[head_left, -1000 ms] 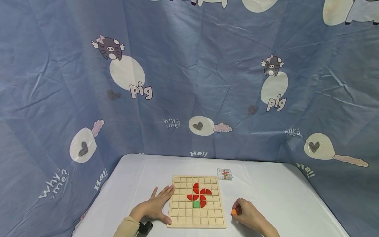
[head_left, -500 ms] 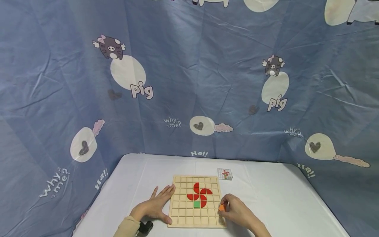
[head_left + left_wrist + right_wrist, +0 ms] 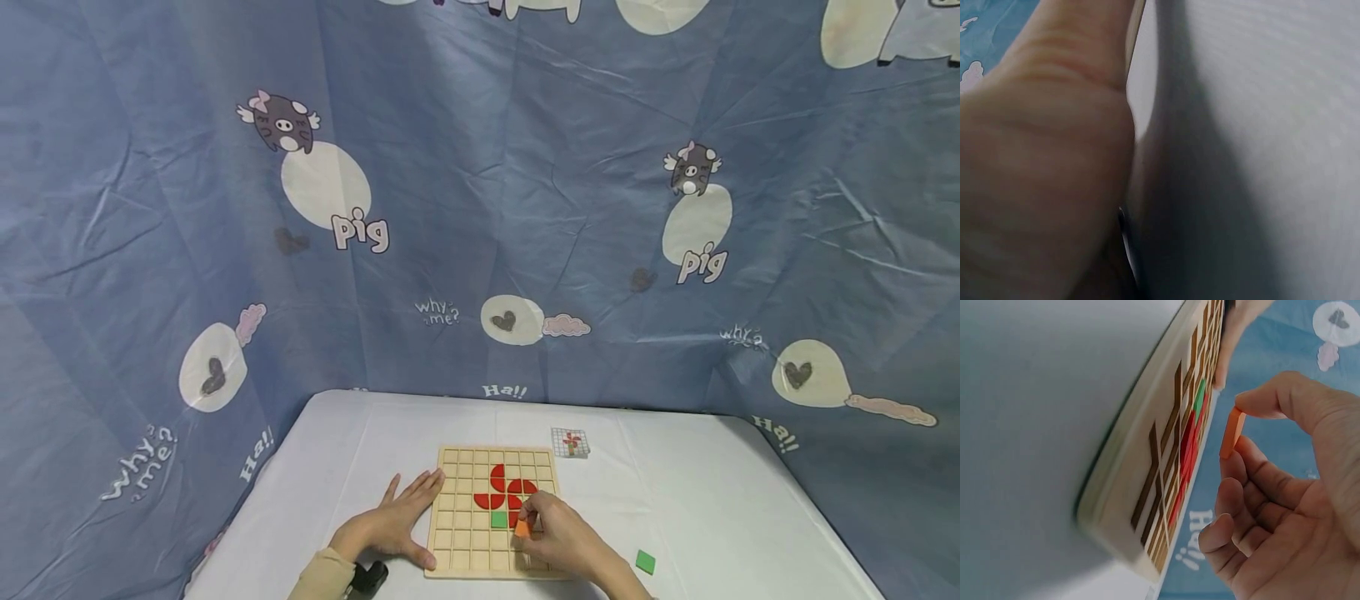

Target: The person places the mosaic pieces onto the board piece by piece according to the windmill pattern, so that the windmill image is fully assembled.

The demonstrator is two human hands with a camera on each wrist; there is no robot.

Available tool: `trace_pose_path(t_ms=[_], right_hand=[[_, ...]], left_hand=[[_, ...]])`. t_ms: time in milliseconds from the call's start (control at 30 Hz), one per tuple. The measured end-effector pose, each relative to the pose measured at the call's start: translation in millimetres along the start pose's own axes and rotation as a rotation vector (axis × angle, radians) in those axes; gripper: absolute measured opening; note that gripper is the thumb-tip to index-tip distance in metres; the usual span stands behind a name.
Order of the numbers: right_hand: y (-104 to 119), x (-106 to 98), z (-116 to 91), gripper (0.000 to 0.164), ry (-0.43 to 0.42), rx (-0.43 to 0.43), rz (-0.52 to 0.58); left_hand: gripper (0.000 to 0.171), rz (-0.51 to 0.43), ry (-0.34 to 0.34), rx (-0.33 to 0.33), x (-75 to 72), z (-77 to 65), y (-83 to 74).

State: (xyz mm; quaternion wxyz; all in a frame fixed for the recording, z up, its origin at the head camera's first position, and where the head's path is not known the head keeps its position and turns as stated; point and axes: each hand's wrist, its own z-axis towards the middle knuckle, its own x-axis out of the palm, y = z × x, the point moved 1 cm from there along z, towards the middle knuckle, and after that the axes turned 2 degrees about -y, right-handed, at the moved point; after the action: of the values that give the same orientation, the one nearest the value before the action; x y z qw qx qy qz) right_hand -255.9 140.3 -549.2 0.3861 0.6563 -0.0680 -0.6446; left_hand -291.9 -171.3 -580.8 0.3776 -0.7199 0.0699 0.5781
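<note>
A wooden grid board [image 3: 461, 540] lies on the white table. Red curved pieces [image 3: 490, 501] form a pinwheel on it, with a green square tile [image 3: 498, 519] below. My left hand [image 3: 397, 523] rests along the board's left edge, fingers spread, thumb at the lower-left corner. Over the board's lower right, my right hand [image 3: 561, 533] pinches an orange tile [image 3: 1232, 432] between thumb and index finger. In the right wrist view the tile is held on edge, apart from the board. The right hand hides some squares of the grid. Mostly skin and table fill the left wrist view.
A small card [image 3: 571, 442] printed with a grid and a pinwheel figure lies past the board's upper-right corner. Another green tile [image 3: 646, 562] lies on the table right of my right forearm. Blue patterned cloth [image 3: 420, 250] hangs around the table's back and sides.
My right hand has carried the orange tile left, from beside the board to above its lower right squares. The green tile on the table has come into view. My left hand stays put.
</note>
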Motion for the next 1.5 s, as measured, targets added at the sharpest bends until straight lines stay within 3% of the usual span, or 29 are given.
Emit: trace_pose_path(t_ms=[533, 1500], right_hand=[[10, 26, 12, 0.021, 0.026, -0.126, -0.091], [11, 26, 10, 0.017, 0.018, -0.106, -0.096]], left_hand=[[0.127, 0.006, -0.001, 0.0, -3.4, -1.8, -5.6], [0.127, 0.014, 0.001, -0.01, -0.4, -1.0, -2.4]])
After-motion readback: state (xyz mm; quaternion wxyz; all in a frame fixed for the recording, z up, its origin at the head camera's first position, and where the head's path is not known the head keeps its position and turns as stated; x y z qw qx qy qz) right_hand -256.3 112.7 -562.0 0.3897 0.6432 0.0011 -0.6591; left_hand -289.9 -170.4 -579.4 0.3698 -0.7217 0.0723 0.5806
